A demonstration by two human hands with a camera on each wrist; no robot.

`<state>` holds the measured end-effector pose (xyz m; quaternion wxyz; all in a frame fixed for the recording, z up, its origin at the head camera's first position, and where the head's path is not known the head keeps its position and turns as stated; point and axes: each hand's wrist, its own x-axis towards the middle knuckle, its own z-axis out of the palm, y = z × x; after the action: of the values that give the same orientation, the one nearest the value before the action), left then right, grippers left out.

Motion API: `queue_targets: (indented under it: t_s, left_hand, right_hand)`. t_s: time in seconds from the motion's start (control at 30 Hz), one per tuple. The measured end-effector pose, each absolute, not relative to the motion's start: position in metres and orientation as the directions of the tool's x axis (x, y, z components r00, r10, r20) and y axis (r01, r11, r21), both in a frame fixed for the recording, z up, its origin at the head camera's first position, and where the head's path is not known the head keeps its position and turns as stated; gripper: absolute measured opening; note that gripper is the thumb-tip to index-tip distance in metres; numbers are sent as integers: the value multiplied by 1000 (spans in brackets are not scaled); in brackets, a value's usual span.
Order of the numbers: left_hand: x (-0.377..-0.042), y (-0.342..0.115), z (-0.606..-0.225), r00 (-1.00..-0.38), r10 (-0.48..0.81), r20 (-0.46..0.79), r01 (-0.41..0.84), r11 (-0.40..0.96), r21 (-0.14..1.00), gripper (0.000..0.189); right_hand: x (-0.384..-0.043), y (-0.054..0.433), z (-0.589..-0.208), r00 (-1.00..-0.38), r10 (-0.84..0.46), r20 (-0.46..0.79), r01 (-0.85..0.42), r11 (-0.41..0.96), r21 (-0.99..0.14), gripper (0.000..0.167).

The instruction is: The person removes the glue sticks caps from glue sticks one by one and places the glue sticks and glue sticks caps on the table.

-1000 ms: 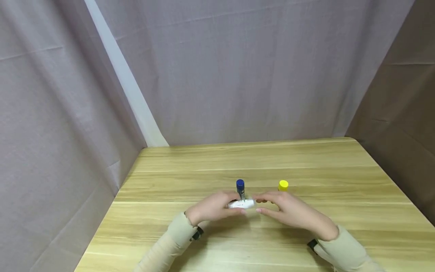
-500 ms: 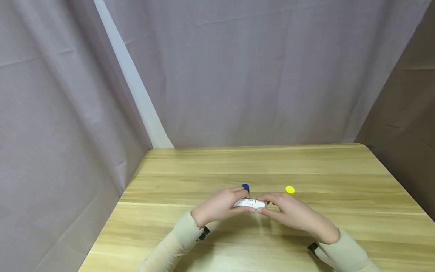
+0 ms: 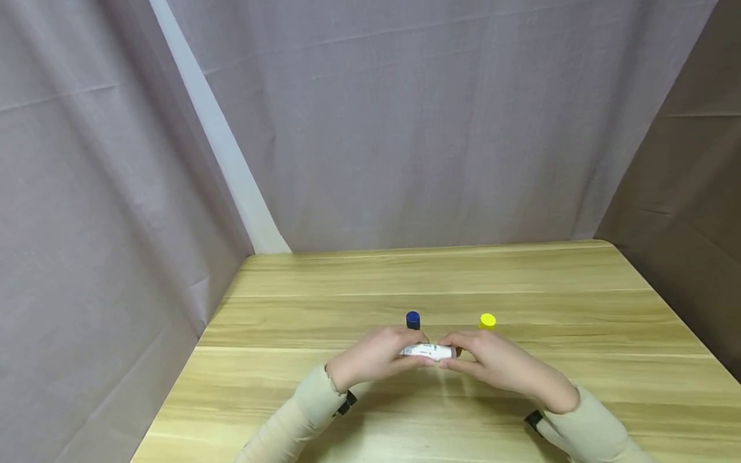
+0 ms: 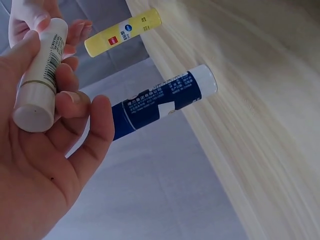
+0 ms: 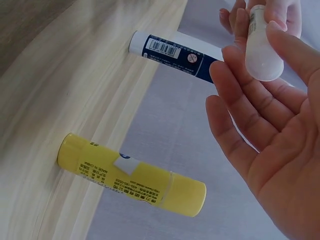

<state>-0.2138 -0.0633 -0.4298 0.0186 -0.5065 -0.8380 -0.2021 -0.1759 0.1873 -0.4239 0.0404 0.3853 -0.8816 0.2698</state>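
A white glue stick (image 3: pixel 428 351) lies level between my two hands above the table. My left hand (image 3: pixel 376 355) grips one end, its thumb and fingers curled round the white barrel in the left wrist view. At the other end, the thumb and fingers of my right hand (image 3: pixel 500 365) pinch it. Just beyond the left hand a dark blue glue stick (image 4: pixel 165 100) stands upright, its lower part hidden by that hand in the head view. Behind the right hand stands a yellow glue stick (image 5: pixel 130 175), also upright, with mostly its top showing in the head view.
The wood-grain table (image 3: pixel 347 276) reaches back to a grey-mauve curtain (image 3: pixel 405 128). A darker brown cloth (image 3: pixel 683 193) hangs along the right side. Black wrist straps show at both beige sleeves (image 3: pixel 318 392).
The left hand has shifted right with the white glue stick. The right hand's fingers, apart from the stick a second ago, now pinch its right end. Blue and yellow sticks remain standing.
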Motion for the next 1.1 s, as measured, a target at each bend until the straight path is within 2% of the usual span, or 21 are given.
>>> queue_targets:
  t_s: [0.3,0.6,0.87,1.03,1.1]
  left_hand:
    - [-211,-63,-433,-526,831,180,818,435,376,26]
    - [-213,-63,-435,-526,827,197,824,437,362,29]
    - [-211,-57,-433,-497,845,199,837,406,366,29]
    - [-208,-57,-431,-517,841,163,815,424,395,24]
    - [-206,-56,-430,-523,839,152,812,435,389,22]
  right_hand:
    - [-175,187,-423,-690,-652,316,-719,566,-402,21]
    - [-177,187,-423,-722,-623,300,-689,616,-381,42]
    - [-172,195,-424,-723,-636,269,-680,589,-437,23]
    - [-174,193,-422,-727,-636,260,-674,589,-446,15]
    - [-174,193,-422,-727,-635,261,-674,591,-443,17]
